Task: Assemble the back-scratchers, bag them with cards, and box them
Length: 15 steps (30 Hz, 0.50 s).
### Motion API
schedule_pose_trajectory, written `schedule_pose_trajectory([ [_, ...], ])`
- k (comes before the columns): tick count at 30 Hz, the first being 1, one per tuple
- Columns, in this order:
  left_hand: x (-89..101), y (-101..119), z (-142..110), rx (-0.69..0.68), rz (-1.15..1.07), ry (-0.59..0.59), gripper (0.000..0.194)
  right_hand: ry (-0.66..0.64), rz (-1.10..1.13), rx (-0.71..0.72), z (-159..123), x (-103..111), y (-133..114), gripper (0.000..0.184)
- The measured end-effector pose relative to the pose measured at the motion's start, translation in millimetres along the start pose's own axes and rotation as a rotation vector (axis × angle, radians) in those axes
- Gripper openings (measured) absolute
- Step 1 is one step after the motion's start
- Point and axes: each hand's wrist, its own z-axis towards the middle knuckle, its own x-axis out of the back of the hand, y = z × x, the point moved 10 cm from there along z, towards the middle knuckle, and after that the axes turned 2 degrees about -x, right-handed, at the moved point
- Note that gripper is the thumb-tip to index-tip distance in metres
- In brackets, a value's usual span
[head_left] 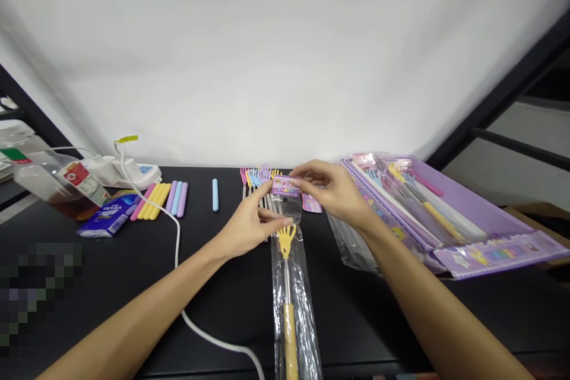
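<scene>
A yellow back scratcher (289, 326) with a metal rod lies inside a long clear plastic bag (305, 297), its claw end pointing away from me. My left hand (247, 217) is closed on the bag's upper end, thumb just above the yellow claw. My right hand (333, 190) pinches the right edge of a small purple header card (285, 186) at the bag's mouth. Behind my left hand, several back scratcher rods with coloured claws (253, 176) lie side by side, partly hidden. Another printed card (312, 203) lies under my right hand.
Coloured handle tubes (158, 200) and a single blue tube (215, 195) lie to the left. A purple display box (472, 208) with bagged scratchers stands right, beside clear bags (351, 237). A white cable (178, 243), power strip (142, 175), bottle (57, 181) and blue packet (109, 215) occupy the left.
</scene>
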Motion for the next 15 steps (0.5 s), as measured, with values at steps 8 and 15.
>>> schedule_pose_trajectory([
  [8,1.5,-2,1,-0.011,0.002,0.005,0.099,-0.088,0.076,-0.141,-5,-7,14,0.021],
  [15,3.2,12,1,-0.053,0.019,0.031,0.095,0.049,0.167,-0.209,-9,7,20,0.033],
])
